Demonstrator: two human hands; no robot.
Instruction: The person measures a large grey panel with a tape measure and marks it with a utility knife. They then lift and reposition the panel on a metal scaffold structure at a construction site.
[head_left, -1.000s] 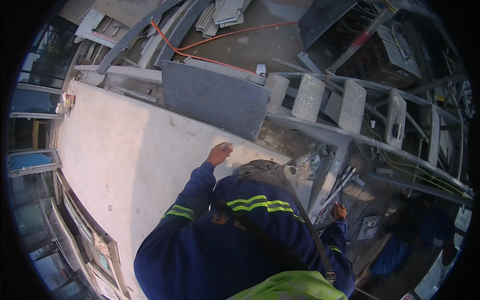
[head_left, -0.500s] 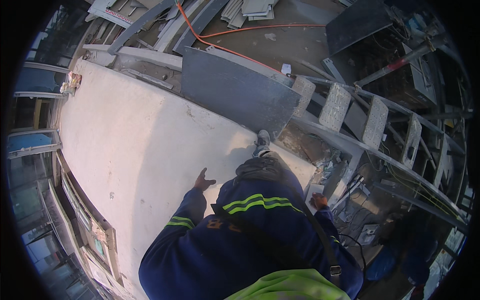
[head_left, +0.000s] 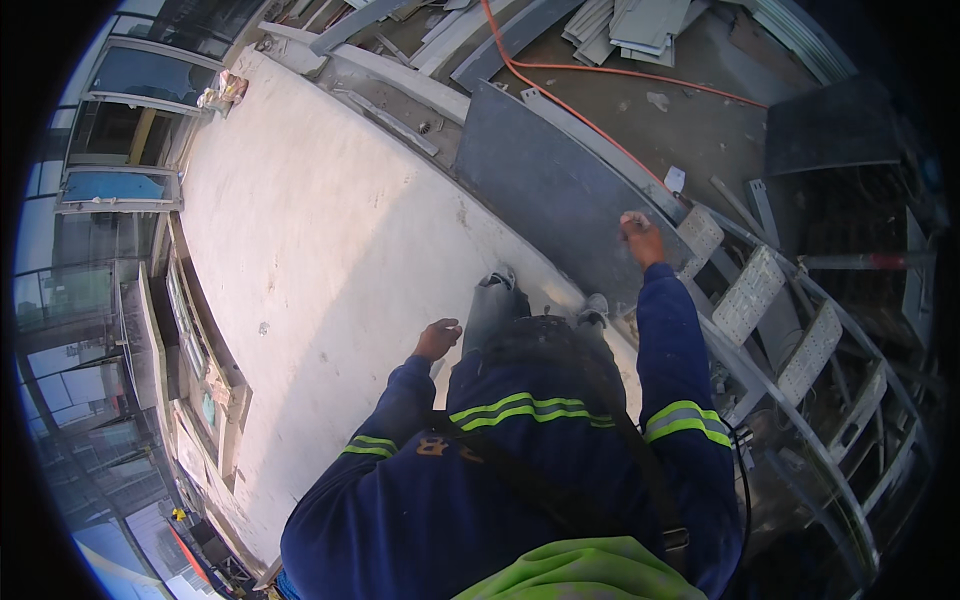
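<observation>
My left hand (head_left: 437, 340) hangs in the air over a long pale slab (head_left: 340, 230), its fingers loosely bent and nothing visible in it. My right hand (head_left: 642, 242) is stretched forward above the near right end of a dark grey panel (head_left: 560, 190). Its fingers are half curled with a gap at the thumb, and I see nothing held. Whether it touches the panel I cannot tell. Both my shoes (head_left: 596, 304) show below me, close to the slab's right edge.
On the right, a metal stair or ladder with perforated treads (head_left: 750, 295) slopes down. An orange hose (head_left: 640, 70) crosses the ground beyond the panel. Stacked pale boards (head_left: 640, 25) lie far off. A crumpled bag (head_left: 222, 92) sits at the slab's far left; glazed frames (head_left: 115, 187) line the left.
My right hand has swung forward from low on the right to above the grey panel. My left hand has moved slightly right, its fingers less spread. Both shoes now show; the view has shifted.
</observation>
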